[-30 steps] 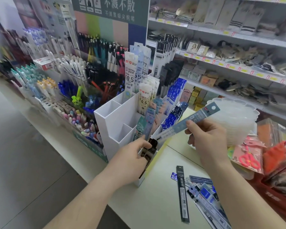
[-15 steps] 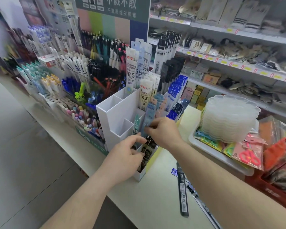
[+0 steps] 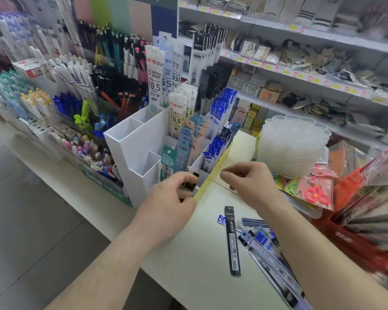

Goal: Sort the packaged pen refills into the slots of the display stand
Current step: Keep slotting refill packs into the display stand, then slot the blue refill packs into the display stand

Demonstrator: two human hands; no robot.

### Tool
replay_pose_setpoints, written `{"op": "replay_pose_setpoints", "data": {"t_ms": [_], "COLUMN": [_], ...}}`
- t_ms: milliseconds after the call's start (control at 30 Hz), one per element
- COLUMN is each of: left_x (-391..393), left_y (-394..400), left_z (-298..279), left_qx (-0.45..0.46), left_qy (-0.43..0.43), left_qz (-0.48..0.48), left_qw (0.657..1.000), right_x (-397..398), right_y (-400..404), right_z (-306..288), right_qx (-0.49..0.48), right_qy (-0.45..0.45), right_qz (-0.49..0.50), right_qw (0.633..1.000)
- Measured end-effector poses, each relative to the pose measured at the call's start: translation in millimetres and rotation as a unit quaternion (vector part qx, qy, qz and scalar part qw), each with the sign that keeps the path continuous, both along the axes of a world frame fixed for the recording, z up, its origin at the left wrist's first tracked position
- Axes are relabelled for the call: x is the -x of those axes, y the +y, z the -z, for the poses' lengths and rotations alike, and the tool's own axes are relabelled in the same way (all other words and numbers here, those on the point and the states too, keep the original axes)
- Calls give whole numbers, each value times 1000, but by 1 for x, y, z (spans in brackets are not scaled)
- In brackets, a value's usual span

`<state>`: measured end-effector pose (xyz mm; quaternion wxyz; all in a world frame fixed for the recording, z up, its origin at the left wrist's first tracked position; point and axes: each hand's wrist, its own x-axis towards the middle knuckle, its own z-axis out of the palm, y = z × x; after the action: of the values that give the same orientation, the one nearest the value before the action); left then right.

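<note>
The white display stand (image 3: 139, 153) sits on the counter with refill packs upright in its right-hand slots; its left slots are bare. My left hand (image 3: 166, 204) is at the stand's front and pinches the black refill packs (image 3: 190, 185) in the lowest front slot. To its right, my right hand (image 3: 251, 184) hovers just off the stand, fingers loosely curled and holding nothing. One black refill pack (image 3: 232, 240) lies flat on the counter, beside a loose pile of blue and dark refill packs (image 3: 262, 240).
A stack of clear plastic trays (image 3: 291, 144) stands right of the stand, with packaged pink scissors (image 3: 316, 193) in front. A red basket (image 3: 345, 238) of goods is at far right. Pen racks (image 3: 65, 86) fill the left; shelves (image 3: 300, 74) run behind.
My right hand carried a blue refill pack to the stand, left it in a slot and drew back empty. My left hand stayed at the stand's front.
</note>
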<state>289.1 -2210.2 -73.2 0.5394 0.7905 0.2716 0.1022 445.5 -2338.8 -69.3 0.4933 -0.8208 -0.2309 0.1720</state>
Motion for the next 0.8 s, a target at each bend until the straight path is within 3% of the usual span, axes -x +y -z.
{"op": "replay_pose_setpoints", "data": {"t_ms": [100, 200, 267, 333, 433, 533, 633, 800], "left_x": [-13, -33, -50, -68, -91, -105, -108, -97], "left_y": [-13, -28, -39, -51, -63, -74, -85, -89], "left_z": [4, 26, 52, 80, 117, 142, 158, 174], "left_qx": [-2, 4, -19, -95, -241, -323, -329, -315], "left_qy": [-13, 15, 39, 83, 148, 189, 222, 170], "left_qz": [21, 71, 109, 170, 285, 357, 366, 338], "left_qw": [1000, 997, 993, 977, 916, 856, 841, 870], "right_x": [-6, -9, -6, 1, 18, 33, 40, 28], "right_y": [-34, -68, -88, -108, -135, -157, -162, -151], "right_z": [9, 30, 51, 75, 104, 124, 142, 153], "right_qx": [-32, 9, 121, 285, 455, 543, 569, 543], "right_qy": [41, 64, 51, 16, -49, -23, 42, -8], "right_qz": [61, 105, 109, 77, 74, 123, 108, 43], "right_qw": [997, 992, 985, 955, 886, 830, 814, 839]}}
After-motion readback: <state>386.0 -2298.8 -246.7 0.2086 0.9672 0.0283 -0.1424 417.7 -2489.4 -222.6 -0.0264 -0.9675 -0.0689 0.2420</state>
